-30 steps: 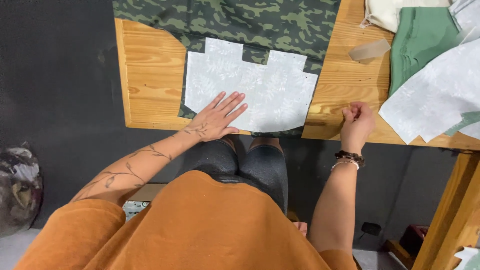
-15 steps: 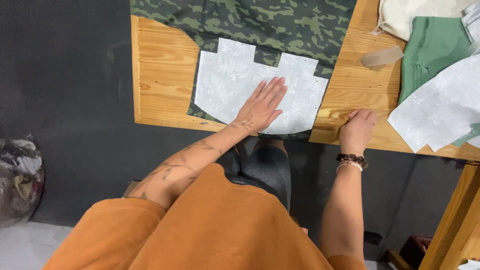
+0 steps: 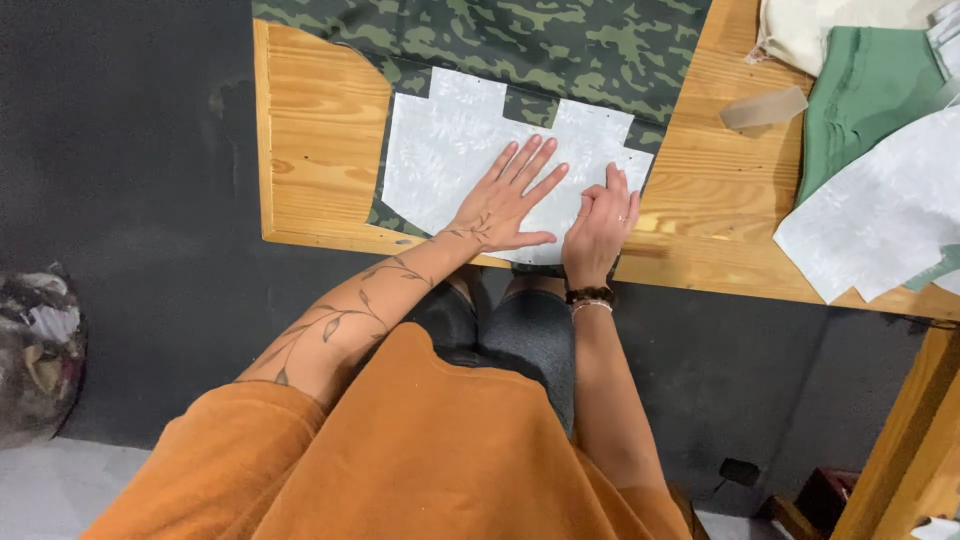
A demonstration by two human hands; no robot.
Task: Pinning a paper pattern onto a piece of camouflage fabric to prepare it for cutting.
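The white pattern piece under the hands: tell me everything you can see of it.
The pattern piece is a thin, pale grey-white sheet with a faint leafy print, paper-like. Its top edge has a square notch between two tabs; its lower left corner is rounded. It lies flat on the camouflage fabric on the wooden table. The left hand presses flat on it, fingers spread; the right hand rests curled on its lower right part.

Camouflage fabric (image 3: 520,45) perhaps edge-cropped

Just one cam, head-mounted, looking nearly straight down past orange shirt (image 3: 420,450) at near edge of wooden surface (image 3: 320,160). Fairly close, arm's reach. Surface fills upper frame, dark floor (image 3: 120,150) below and left. No second view.
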